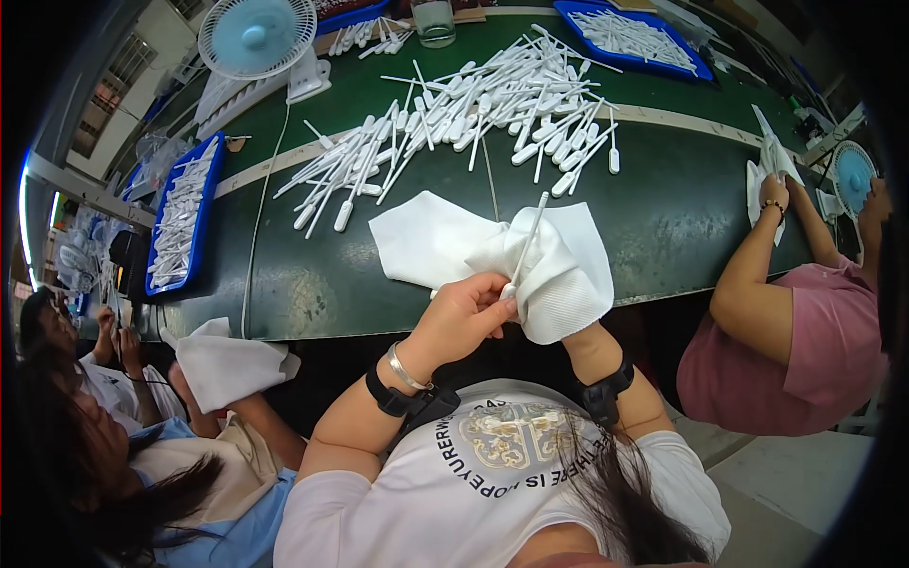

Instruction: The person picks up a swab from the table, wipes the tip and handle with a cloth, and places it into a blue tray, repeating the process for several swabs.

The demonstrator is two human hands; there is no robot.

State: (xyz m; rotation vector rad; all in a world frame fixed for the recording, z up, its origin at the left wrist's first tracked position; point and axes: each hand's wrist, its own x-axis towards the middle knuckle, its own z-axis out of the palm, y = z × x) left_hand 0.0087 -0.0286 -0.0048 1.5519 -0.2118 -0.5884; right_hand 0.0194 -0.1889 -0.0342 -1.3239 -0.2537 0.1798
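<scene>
My left hand (471, 310) is closed, thumb and fingers pinching the thicker lower end of a thin white plastic stick (532, 237). The stick points up and away, lying against the folds of a white cloth (571, 284). This cloth is draped over my right hand (589, 345), so only the wrist side shows and its fingers are hidden. One flap of the cloth spreads left above my left hand, over the table's near part. Beyond it lies a loose pile of similar white sticks (464, 109), each with a wider, flattened end.
Blue trays of white sticks stand at the left (214, 180) and far right (705, 72). A fan (256, 36) and a glass (435, 23) are at the back of the green table (663, 222). Co-workers with white cloths sit on both sides; a cable (262, 213) crosses the left.
</scene>
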